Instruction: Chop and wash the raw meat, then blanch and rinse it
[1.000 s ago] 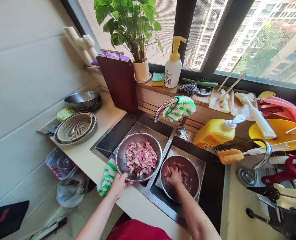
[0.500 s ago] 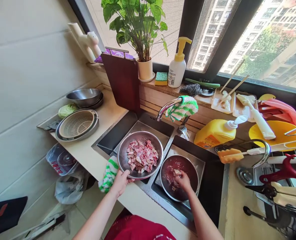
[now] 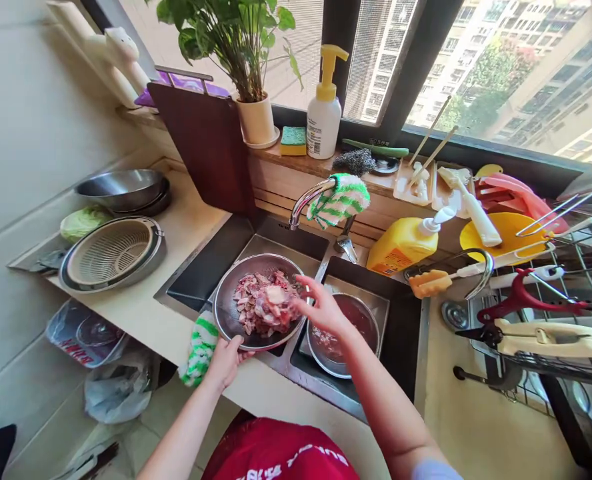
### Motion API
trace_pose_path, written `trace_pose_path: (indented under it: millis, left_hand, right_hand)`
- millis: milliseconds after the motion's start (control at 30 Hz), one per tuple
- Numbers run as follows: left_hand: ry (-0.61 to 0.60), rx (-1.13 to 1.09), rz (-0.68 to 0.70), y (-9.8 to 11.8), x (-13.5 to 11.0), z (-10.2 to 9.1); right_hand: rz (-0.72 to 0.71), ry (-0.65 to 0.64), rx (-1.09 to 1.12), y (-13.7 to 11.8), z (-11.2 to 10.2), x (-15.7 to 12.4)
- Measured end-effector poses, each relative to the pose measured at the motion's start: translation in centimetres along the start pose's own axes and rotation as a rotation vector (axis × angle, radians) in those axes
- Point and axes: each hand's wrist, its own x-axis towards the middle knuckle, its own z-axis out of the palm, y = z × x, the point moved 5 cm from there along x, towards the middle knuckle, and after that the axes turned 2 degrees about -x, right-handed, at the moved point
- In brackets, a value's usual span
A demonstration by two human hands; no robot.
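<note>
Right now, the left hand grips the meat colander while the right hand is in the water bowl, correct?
One slip: the head view shows the right hand over the meat colander, not in the water bowl. The left hand does grip it.

- At your left, a pale tiled wall [image 3: 16,167].
- Ahead of you, sunlight brightens a dark-framed window [image 3: 381,73].
- Below you, a cream tabletop [image 3: 191,207] and tiled floor [image 3: 143,427].

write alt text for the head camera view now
A left hand grips the rim of a metal colander of raw meat over a sink; the right hand, fingers spread, is at the colander's right edge, above a bowl of reddish liquid.
</note>
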Motion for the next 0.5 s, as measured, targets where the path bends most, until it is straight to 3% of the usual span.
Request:
trace_pose_path:
  millis: [133, 233, 367, 500]
  left_hand:
    - [-0.024, 0.005, 0.033, -0.1, 0.1, 0.1]
    - [-0.02, -0.01, 0.036, -0.3, 0.3, -0.1]
    - [-0.01, -0.01, 0.02, -0.4, 0.6, -0.3]
    - [0.005, 0.001, 0.017, -0.3, 0.5, -0.4]
  right_hand:
    - [0.429, 0.02, -0.471, 8.7, -4.2, -0.8]
    - [0.568, -0.047, -0.559, 14.7, -5.1, -3.6]
    - [0.661, -0.213, -0.629, 19.3, -1.7, -6.9]
    - [0.691, -0.328, -0.66, 21.3, 1.6, -9.0]
